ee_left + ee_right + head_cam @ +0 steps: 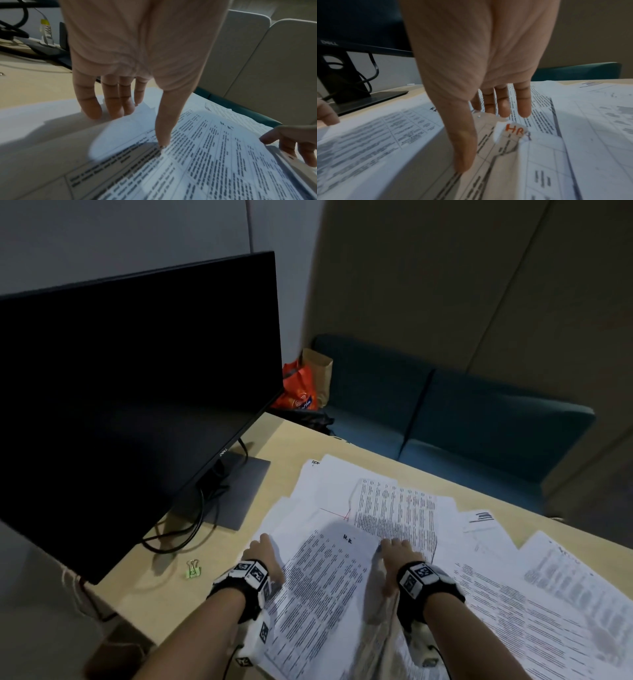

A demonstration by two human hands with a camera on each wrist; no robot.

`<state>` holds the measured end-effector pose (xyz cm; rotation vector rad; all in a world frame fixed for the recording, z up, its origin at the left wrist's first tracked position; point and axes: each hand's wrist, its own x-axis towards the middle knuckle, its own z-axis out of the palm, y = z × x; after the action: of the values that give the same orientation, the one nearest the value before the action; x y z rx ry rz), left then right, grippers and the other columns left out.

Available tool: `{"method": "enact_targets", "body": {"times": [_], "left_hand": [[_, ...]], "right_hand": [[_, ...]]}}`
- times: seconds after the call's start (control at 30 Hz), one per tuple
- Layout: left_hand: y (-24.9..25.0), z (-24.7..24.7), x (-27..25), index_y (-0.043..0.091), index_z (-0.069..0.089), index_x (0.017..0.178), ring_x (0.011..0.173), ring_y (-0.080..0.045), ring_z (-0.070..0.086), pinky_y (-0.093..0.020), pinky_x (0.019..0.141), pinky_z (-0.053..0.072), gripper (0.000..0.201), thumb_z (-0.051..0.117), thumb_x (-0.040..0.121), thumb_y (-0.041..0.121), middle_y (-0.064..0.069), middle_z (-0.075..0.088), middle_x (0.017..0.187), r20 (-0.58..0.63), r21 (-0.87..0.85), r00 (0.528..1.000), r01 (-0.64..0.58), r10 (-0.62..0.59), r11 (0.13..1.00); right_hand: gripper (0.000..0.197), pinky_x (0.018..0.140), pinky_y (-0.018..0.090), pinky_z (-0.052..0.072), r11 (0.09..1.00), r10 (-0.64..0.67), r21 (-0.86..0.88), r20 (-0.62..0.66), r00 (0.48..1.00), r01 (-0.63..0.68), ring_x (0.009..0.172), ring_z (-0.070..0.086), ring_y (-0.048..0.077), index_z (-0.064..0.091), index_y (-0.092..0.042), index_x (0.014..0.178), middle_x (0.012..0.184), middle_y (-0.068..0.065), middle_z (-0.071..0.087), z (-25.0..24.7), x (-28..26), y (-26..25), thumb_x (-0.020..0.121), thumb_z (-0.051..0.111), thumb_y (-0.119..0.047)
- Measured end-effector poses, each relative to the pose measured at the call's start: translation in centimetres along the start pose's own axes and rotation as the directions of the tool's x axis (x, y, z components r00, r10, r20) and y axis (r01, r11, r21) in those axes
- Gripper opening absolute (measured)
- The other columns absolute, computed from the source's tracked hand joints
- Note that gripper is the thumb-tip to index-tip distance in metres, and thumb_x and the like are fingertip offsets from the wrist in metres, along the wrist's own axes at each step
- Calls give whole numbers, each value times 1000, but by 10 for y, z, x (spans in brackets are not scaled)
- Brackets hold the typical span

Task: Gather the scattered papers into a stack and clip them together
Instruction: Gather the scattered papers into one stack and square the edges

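Observation:
Several printed white papers [486, 587] lie scattered and overlapping on a light wooden table [164, 594]. One text-filled sheet [325, 580] lies between my hands, slightly bowed upward. My left hand [263, 556] is at its left edge; in the left wrist view the left hand [133, 127] has straight fingers [92, 108] touching a white sheet below, with the thumb pressing the printed sheet [214, 155]. My right hand [394, 559] is at the right edge; the right hand [484, 139] has straight fingers, its thumb against the sheet's edge. A green binder clip [193, 569] lies left of the papers.
A black monitor [130, 392] on a flat stand fills the left, with cables [191, 529] looping on the table near the clip. Behind the table's far edge are a teal sofa [462, 419] and an orange bag [298, 388] beside a brown paper bag.

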<state>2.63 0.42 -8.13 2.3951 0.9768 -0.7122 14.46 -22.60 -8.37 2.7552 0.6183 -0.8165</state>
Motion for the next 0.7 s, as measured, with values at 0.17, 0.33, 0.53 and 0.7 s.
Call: {"method": "enact_targets", "body": {"times": [0.17, 0.33, 0.53, 0.7], "left_hand": [[3, 8, 2, 15, 32, 129, 131, -30, 33, -44, 101, 43, 73, 77, 72, 22, -8, 33, 138, -91, 58, 996, 18, -12, 998], [4, 9, 1, 15, 32, 127, 131, -32, 30, -38, 98, 44, 78, 82, 67, 22, -9, 26, 138, -133, 15, 991, 14, -12, 1000], [0, 0, -5, 14, 30, 131, 124, -31, 50, -37, 97, 48, 78, 78, 70, 19, -12, 42, 134, -49, -58, 999, 13, -16, 998], [-11, -6, -4, 21, 30, 66, 56, -17, 38, -27, 61, 36, 30, 55, 83, 26, 0, 38, 65, -69, -244, 997, -44, 28, 969]], "right_hand": [[28, 87, 34, 53, 993, -25, 115, -94, 995, 35, 102, 64, 26, 51, -9, 117, 115, 10, 64, -5, -1, 0, 90, 54, -14], [23, 65, 23, 39, 972, 22, 230, -306, 952, 51, 88, 67, 26, 71, -17, 90, 82, 4, 62, -30, -6, 9, 87, 49, -10], [21, 68, 31, 45, 928, 40, 339, -495, 868, 151, 97, 59, 26, 72, -17, 89, 95, 4, 70, -56, -11, 16, 86, 52, -10], [15, 75, 34, 48, 838, -72, 403, -586, 807, 368, 89, 65, 31, 71, -5, 85, 93, 12, 72, -65, 0, -2, 87, 56, -5]]}}
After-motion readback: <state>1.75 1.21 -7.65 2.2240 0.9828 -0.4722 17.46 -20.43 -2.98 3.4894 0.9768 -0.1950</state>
